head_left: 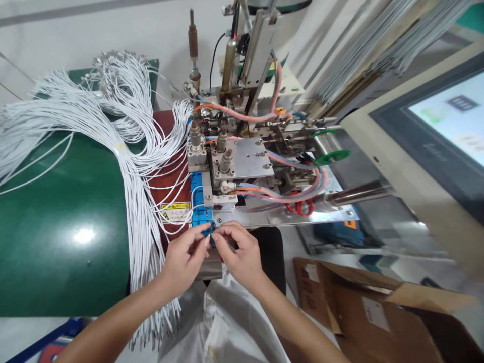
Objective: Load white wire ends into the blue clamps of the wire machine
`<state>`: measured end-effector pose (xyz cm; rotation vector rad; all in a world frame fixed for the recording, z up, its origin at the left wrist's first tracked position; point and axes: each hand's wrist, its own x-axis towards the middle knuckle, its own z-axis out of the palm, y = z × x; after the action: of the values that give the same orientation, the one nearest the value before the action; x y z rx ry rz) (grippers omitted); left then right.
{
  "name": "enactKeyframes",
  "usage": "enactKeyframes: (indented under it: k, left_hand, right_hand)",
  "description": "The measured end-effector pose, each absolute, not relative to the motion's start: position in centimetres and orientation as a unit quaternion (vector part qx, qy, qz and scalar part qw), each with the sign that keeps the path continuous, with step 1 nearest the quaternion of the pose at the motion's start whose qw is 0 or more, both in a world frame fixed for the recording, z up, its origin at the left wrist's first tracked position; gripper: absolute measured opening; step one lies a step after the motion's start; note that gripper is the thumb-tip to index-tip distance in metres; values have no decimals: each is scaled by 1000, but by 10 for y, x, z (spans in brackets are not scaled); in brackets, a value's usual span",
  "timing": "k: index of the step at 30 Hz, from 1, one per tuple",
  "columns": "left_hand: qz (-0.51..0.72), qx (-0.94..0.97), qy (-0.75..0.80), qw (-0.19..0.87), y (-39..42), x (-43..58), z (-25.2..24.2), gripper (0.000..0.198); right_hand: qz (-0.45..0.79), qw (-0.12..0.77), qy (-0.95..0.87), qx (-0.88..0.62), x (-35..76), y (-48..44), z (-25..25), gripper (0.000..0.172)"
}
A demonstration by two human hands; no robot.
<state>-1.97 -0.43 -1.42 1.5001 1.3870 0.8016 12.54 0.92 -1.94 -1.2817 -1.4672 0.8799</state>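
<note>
My left hand (186,258) and my right hand (239,252) meet at the front edge of a small metal machine (242,161). Both pinch a small blue part (209,233) between thumb and fingertips, just below a blue fixture strip (197,199). A thin white wire (177,222) loops from the bundle towards my left fingers; whether it is in the pinch I cannot tell. A thick bundle of white wires (124,166) drapes over the green table (56,227) to the left of my hands.
A yellow warning label (174,212) sits on the red plate beside the fixture. Orange and red hoses (287,194) cross the machine. A touchscreen panel (446,131) stands at right. An open cardboard box (378,307) lies at lower right, a white plastic bag (223,322) under my wrists.
</note>
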Motion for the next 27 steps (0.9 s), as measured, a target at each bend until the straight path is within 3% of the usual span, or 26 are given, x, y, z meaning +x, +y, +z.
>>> enactKeyframes:
  k: [8, 13, 18, 27]
  left_hand:
    - [266, 622, 580, 454, 1, -29, -11, 38]
    - [219, 719, 562, 344, 9, -41, -3, 18]
    - [215, 766, 555, 243, 13, -39, -8, 22]
    - [204, 786, 542, 216, 11, -39, -18, 25]
  right_hand:
    - [348, 453, -624, -533, 129, 12, -31, 13]
    - [360, 391, -603, -595, 132, 14, -41, 15]
    - [353, 347, -610, -619, 132, 15, -46, 16]
    - [360, 418, -541, -635, 120, 4, -56, 16]
